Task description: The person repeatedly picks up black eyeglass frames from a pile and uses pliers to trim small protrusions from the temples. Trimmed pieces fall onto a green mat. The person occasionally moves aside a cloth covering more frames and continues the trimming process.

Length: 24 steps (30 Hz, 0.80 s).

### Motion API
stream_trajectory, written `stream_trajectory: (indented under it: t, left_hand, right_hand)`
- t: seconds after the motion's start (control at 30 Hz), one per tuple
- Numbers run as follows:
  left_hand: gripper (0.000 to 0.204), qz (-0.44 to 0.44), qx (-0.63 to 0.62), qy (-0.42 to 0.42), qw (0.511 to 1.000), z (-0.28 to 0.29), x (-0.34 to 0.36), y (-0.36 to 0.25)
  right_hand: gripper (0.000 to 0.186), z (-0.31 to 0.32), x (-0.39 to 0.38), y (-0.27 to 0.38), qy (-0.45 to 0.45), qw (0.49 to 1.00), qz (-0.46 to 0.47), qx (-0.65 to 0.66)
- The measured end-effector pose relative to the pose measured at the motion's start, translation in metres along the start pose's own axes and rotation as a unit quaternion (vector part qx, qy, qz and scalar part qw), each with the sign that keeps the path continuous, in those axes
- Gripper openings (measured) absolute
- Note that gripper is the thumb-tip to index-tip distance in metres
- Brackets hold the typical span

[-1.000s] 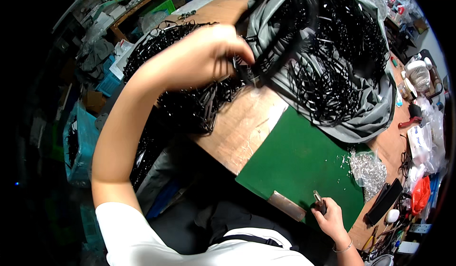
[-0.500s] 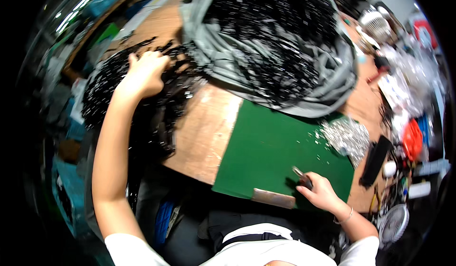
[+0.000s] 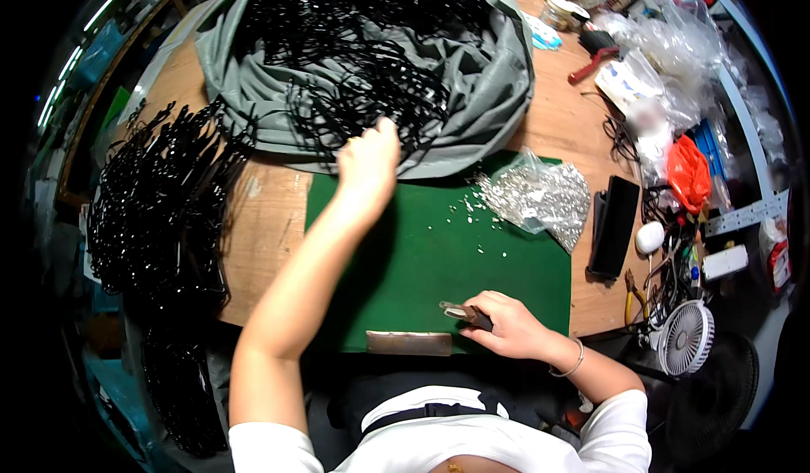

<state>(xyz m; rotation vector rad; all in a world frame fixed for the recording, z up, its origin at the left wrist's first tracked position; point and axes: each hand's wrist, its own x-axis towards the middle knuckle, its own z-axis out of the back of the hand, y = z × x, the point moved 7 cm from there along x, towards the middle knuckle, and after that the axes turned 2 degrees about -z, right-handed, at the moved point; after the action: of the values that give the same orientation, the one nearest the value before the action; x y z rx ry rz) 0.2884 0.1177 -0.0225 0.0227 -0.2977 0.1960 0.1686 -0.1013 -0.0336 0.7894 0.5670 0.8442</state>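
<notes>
Our left hand (image 3: 369, 159) reaches into the black plastic parts (image 3: 363, 59) on the grey cloth (image 3: 485, 93), fingers closing on them. Our right hand (image 3: 506, 325) grips a small tool (image 3: 462, 311) over the green mat (image 3: 447, 262).

- The left hand (image 3: 369, 159) is stretched out far ahead, at the near edge of the cloth (image 3: 481, 102).
- A heap of thin parts (image 3: 363, 43) lies on the cloth, just behind that hand.
- Another heap of parts (image 3: 160, 211) lies well to its left, on the table (image 3: 261, 220).
- The mat (image 3: 439, 270) lies under and before the left hand.
- The right hand (image 3: 506, 325) rests at the mat's near edge, with a small tool (image 3: 464, 313) in it.
- A flat bar (image 3: 409, 343) lies just left of the right hand.
- A bag of small bits (image 3: 540, 196) lies behind the right hand.
- A small fan (image 3: 685, 338) stands to its right.
</notes>
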Motion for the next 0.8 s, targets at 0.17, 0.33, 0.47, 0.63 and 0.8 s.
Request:
stream_trajectory:
  t: [0.17, 0.33, 0.47, 0.63, 0.8]
  left_hand:
    - [0.026, 0.049, -0.469, 0.108, 0.875, 0.069, -0.011, 0.041]
    - [0.03, 0.1, -0.707, 0.183, 0.676, 0.1, -0.075, -0.003]
    - [0.024, 0.17, -0.787, 0.194, 0.56, 0.113, -0.134, -0.009]
    - [0.035, 0.243, -0.798, 0.101, 0.543, 0.098, -0.197, 0.003]
    - [0.083, 0.272, -0.78, 0.05, 0.561, 0.086, -0.218, -0.019]
  right_hand:
    - [0.017, 0.023, -0.002, -0.017, 0.01, 1.0, 0.006, -0.022]
    - [0.031, 0.051, 0.039, -0.024, -0.138, 0.965, 0.037, -0.221]
    - [0.039, 0.049, 0.056, -0.037, -0.135, 0.902, -0.047, -0.408]
    - [0.048, 0.024, 0.016, -0.02, -0.091, 0.911, -0.044, -0.399]
    - [0.042, 0.015, -0.005, -0.006, -0.069, 0.964, -0.043, -0.252]
